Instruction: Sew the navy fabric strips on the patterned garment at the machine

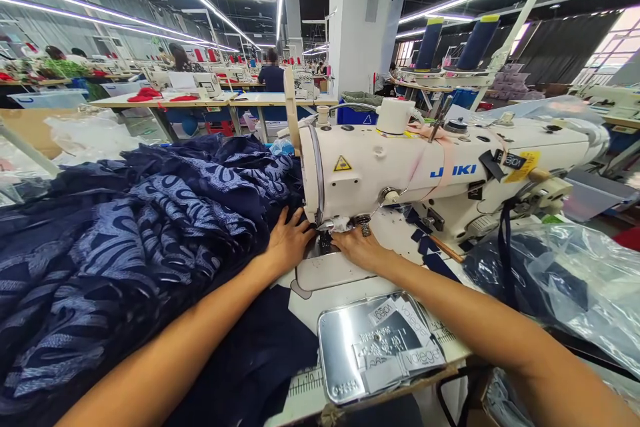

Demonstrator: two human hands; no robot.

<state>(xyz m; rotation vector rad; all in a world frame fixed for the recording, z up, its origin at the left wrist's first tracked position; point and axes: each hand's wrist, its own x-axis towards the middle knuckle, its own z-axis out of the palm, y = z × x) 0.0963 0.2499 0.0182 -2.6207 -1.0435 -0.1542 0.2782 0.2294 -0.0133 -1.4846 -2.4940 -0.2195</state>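
A white sewing machine (410, 160) with blue lettering stands across the middle. Just left of its needle area, my left hand (289, 240) lies with fingers spread on dark blue cloth. My right hand (357, 247) is at the right side of the presser foot (326, 242), its fingertips partly hidden beneath the machine head; what they hold, if anything, cannot be made out. A large heap of navy fabric with a pale blue pattern (190, 213) fills the left side. In front of the machine, a metal tray (333, 347) holds white and dark labels.
Navy scraps (425, 240) lie right of the needle area, beside a wooden-handled tool (447, 249). Clear plastic bags (575, 273) are at the right. Thread cones (475, 43) stand behind the machine. A measuring tape (303, 383) runs along the table's front edge. People sit farther back.
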